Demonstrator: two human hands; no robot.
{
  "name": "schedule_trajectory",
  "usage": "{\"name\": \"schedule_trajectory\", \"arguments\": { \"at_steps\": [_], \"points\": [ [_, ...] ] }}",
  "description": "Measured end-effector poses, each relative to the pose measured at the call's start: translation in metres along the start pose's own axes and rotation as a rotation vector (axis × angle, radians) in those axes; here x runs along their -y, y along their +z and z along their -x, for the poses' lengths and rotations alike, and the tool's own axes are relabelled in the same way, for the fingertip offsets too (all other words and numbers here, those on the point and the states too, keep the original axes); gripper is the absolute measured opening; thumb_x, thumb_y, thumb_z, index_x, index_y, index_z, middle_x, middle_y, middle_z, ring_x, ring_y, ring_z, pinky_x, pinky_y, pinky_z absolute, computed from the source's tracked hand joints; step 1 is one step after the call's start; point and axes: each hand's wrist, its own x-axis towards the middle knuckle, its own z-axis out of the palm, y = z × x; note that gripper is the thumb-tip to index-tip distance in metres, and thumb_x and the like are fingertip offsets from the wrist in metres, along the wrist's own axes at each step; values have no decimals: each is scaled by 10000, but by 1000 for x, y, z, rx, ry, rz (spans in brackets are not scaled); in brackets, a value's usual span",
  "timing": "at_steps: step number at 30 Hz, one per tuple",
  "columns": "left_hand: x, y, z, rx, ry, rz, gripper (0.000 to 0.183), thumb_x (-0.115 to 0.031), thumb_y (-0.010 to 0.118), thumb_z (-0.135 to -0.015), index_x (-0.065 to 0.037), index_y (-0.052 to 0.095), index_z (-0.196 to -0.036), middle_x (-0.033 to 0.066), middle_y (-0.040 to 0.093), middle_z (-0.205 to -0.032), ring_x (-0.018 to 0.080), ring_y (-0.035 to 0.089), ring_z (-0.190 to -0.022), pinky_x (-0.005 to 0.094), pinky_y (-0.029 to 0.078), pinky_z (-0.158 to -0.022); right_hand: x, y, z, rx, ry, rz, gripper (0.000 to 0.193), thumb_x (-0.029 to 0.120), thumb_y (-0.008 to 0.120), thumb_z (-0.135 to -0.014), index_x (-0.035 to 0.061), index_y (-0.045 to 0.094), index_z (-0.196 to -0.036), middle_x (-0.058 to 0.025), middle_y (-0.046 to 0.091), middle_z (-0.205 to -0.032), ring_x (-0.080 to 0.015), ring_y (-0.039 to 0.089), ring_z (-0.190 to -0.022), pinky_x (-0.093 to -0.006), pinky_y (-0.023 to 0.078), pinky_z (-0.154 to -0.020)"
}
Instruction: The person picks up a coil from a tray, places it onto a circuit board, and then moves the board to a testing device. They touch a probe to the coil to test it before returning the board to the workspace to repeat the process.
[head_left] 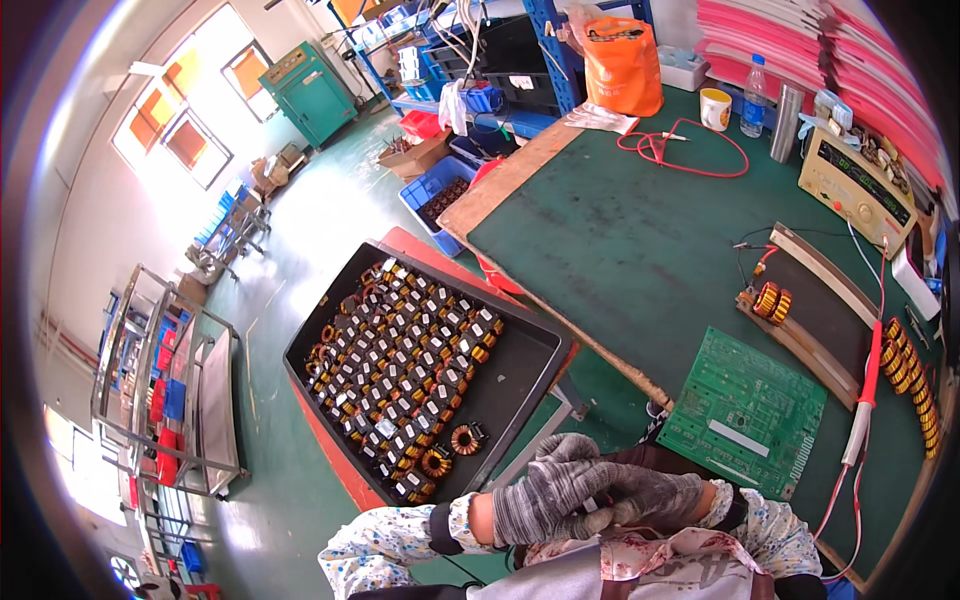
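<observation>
My left hand point(538, 503) and my right hand point(648, 497), both in grey knitted gloves, meet in front of my body near the lower edge. Their fingers are curled and overlap one another. A small dark patch shows between them, and whether it is a held part cannot be told. Just beyond the hands, on the table's near corner, lies a green circuit board point(745, 405). To the left, a black tray point(520, 375) holds many wire-wound toroid coils point(400, 350) in rows. Two coils, one of them a copper-coloured toroid point(467, 439), lie apart at the tray's near side.
The green-topped table point(600, 215) carries a beige meter point(858, 185), a red probe point(870, 365), a wooden-edged fixture with a coil point(772, 302), a row of coils point(908, 385), a bottle point(754, 98), a cup point(715, 110) and an orange bag point(622, 70). A blue crate point(418, 198) stands beyond the tray.
</observation>
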Motion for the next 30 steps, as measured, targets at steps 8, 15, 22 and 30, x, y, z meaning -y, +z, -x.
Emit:
{"name": "schedule_trajectory", "arguments": {
  "at_steps": [8, 15, 22, 30],
  "points": [
    [75, -48, 89, 114, -528, -217, 487, -294, 707, -762, -75, 585, -1180, 117, 611, -1099, 300, 563, -1008, 423, 433, -909, 53, -34, 75, -499, -85, -234, 556, 117, 753, -687, 10, 503, -1172, -137, 557, -1085, -177, 606, -777, -252, 519, -659],
    [85, -47, 122, 552, -554, -788, 615, -315, 732, -677, -142, 545, -1237, 65, 575, -1118, 271, 477, -1089, 406, 388, -956, 90, -39, 115, -856, -557, -184, 599, 93, 735, -741, -12, 449, -1257, -126, 545, -1124, -142, 577, -777, -155, 493, -567],
    [91, -37, 136, 688, -657, -845, 613, -331, 688, -681, -187, 533, -1256, 112, 580, -1119, 330, 471, -1096, 454, 341, -967, 109, -80, 144, -1355, -142, 1453, 482, 119, 690, -683, 20, 531, -1128, -103, 561, -1018, -248, 574, -960, -348, 475, -840],
    [76, -43, 127, 247, -455, -680, 414, -216, 614, -750, -130, 575, -1153, 145, 569, -1115, 347, 553, -950, 482, 445, -858, 117, -142, 143, -1443, 424, 1764, 641, 23, 723, -653, 40, 432, -1224, -211, 483, -1170, -386, 555, -1050, -438, 469, -902]
  ]
}}
